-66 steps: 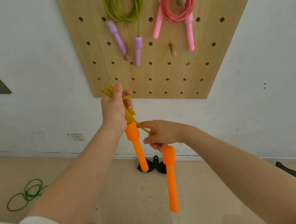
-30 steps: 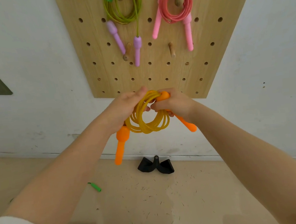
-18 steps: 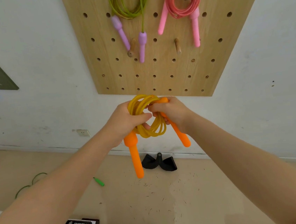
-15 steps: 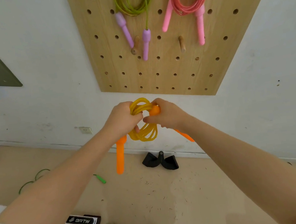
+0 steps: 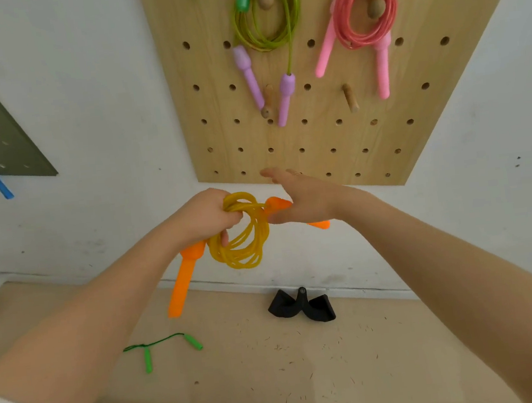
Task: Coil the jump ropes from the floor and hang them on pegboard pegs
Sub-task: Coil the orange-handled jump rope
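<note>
Now your left hand (image 5: 205, 216) is clenched round the top of the coiled yellow rope (image 5: 240, 235), while your right hand (image 5: 303, 197), fingers straight, touches one orange handle (image 5: 276, 204). Coiling looks finished; next, hook the loop over a free peg (image 5: 350, 97) on the pegboard (image 5: 333, 135). Two ropes hang fully visible already; one green rope (image 5: 161, 347) remains on the floor (image 5: 340, 357).
</note>
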Available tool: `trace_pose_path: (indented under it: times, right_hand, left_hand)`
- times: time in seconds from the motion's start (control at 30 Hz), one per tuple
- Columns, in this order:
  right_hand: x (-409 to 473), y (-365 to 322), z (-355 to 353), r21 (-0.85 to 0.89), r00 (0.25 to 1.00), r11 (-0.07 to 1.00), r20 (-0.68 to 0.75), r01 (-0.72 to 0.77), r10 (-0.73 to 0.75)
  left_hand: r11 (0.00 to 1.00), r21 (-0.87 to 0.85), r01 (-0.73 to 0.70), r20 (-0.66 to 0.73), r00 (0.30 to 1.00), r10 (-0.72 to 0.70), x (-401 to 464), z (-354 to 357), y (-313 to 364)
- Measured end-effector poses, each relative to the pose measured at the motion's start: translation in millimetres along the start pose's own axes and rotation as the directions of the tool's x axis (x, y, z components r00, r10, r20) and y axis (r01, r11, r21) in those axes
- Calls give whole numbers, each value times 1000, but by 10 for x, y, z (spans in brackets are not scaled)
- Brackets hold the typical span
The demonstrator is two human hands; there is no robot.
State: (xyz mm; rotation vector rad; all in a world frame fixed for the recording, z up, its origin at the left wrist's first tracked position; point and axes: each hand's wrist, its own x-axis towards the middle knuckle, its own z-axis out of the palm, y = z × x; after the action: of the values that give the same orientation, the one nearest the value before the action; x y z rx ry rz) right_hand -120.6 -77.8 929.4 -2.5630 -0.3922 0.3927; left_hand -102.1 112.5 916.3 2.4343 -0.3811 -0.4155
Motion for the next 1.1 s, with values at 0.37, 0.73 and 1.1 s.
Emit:
trace_pose_path:
  times: [0.37, 0.73, 1.1]
  right_hand:
    - [477, -774, -270, 200, 928, 946, -326, 256, -182]
    - [1643, -1785, -102, 147, 915, 914, -211, 378, -345]
    - [3119, -1928, 43, 635, 921, 695, -70, 337, -383]
  left_hand:
    - [924, -286, -254, -73, 967, 243, 129, -909, 59]
    - [873, -414, -257, -374, 923, 94, -33, -1800, -1167]
    - [708, -658, -257, -557, 799, -227, 401, -2053, -1901]
